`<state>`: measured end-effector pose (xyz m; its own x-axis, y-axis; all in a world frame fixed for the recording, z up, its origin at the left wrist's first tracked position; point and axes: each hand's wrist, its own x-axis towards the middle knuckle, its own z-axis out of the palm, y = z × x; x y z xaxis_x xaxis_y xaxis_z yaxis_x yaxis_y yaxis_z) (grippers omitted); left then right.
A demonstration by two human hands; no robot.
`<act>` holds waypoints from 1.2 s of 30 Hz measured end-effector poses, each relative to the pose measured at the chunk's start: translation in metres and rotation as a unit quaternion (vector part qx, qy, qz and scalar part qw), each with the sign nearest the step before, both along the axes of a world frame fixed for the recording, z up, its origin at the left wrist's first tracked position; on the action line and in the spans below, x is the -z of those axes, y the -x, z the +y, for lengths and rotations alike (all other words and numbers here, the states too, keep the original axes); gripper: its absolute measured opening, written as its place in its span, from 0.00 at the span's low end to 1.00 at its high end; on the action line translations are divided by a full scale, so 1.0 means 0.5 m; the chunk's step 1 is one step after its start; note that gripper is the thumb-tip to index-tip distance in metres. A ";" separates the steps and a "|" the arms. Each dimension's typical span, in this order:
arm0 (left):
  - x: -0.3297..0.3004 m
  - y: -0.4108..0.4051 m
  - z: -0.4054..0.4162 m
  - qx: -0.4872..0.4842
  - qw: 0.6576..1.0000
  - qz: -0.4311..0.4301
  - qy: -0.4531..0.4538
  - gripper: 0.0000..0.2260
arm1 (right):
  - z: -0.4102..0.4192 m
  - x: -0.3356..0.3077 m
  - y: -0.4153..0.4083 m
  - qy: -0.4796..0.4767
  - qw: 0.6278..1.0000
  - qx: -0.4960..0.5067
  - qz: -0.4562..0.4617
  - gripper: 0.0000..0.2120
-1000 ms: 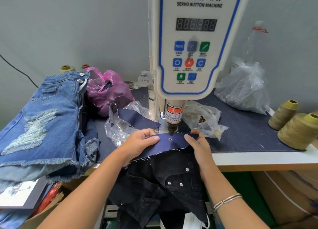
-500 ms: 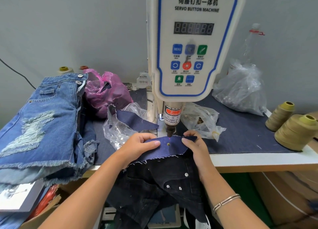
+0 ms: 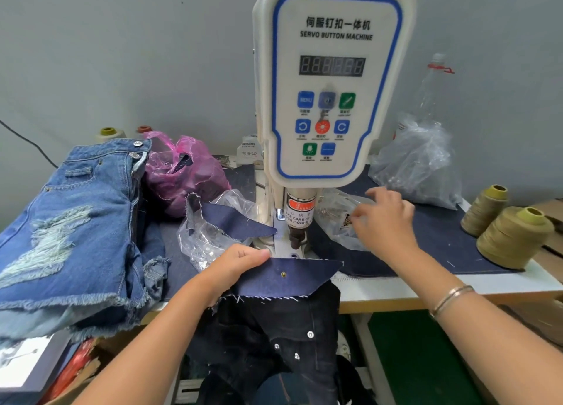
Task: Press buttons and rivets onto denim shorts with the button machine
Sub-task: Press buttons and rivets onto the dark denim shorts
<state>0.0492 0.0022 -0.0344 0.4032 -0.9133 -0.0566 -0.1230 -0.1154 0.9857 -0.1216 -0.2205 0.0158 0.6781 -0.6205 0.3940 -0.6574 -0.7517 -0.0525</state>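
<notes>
Landmark: the button machine (image 3: 332,100), a white upright unit with a blue-edged panel, is stood at the back middle of the surface (image 3: 426,286).
Press head: the dark punch (image 3: 297,237) is seen below the machine's panel, raised clear of the cloth.
Denim piece: a dark blue denim flap (image 3: 292,278) is laid just in front of the punch, at the surface's front edge; a small brass rivet (image 3: 283,274) is set in it.
Dark shorts: black denim shorts (image 3: 274,337) with silver studs are hung below the flap, under the machine's front.
Left hand: the left hand (image 3: 234,267) is held at the flap's left end, in front and left of the machine; its grip is clamped on the flap, thumb on top and fingers curled beneath.
Right hand: the right hand (image 3: 385,222) is raised to the right of the punch, over a clear bag (image 3: 335,219) of small metal parts; its grip is apart, fingers spread and blurred, nothing held.
Blue shorts: a pile of faded, frayed blue shorts (image 3: 70,231) is stacked well left of the machine.
Pink bag: a pink plastic bag (image 3: 182,173) is set left of the machine, behind the pile.
Thread: two olive thread cones (image 3: 505,234) are stood far right of the machine.
</notes>
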 end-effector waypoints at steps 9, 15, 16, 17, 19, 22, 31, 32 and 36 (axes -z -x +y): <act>0.007 -0.005 -0.004 0.047 0.998 -0.046 -0.026 0.17 | -0.039 0.035 -0.090 0.115 0.943 0.036 0.310 0.11; 0.008 -0.005 -0.003 0.028 0.999 -0.041 -0.013 0.20 | -0.049 0.043 -0.119 0.116 0.921 0.036 0.370 0.12; 0.007 -0.004 -0.003 0.028 0.999 -0.043 -0.013 0.20 | -0.050 0.044 -0.121 0.115 0.920 0.033 0.372 0.11; 0.007 -0.004 -0.004 0.029 0.999 -0.044 -0.013 0.20 | -0.052 0.045 -0.122 0.112 0.923 0.030 0.368 0.11; 0.009 -0.003 -0.004 0.029 0.998 -0.046 -0.010 0.20 | -0.055 0.045 -0.122 0.104 0.930 0.024 0.352 0.12; 0.012 0.000 -0.006 0.022 0.998 -0.062 -0.009 0.20 | -0.057 0.047 -0.117 0.098 0.936 0.010 0.337 0.12; 0.012 0.001 -0.007 0.020 0.997 -0.070 -0.012 0.19 | -0.064 0.053 -0.086 0.020 0.981 -0.007 0.194 0.11; 0.012 0.002 -0.008 0.020 0.997 -0.071 -0.013 0.19 | -0.063 0.053 -0.085 0.009 0.983 -0.009 0.185 0.12; 0.011 0.005 -0.009 0.012 0.997 -0.074 -0.011 0.18 | -0.062 0.054 -0.082 0.010 0.984 -0.017 0.176 0.14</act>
<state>0.0468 -0.0021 -0.0397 0.3874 -0.9217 -0.0179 -0.2696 -0.1318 0.9539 -0.0806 -0.2517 -0.0113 0.7946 -0.5900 0.1432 -0.6071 -0.7716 0.1901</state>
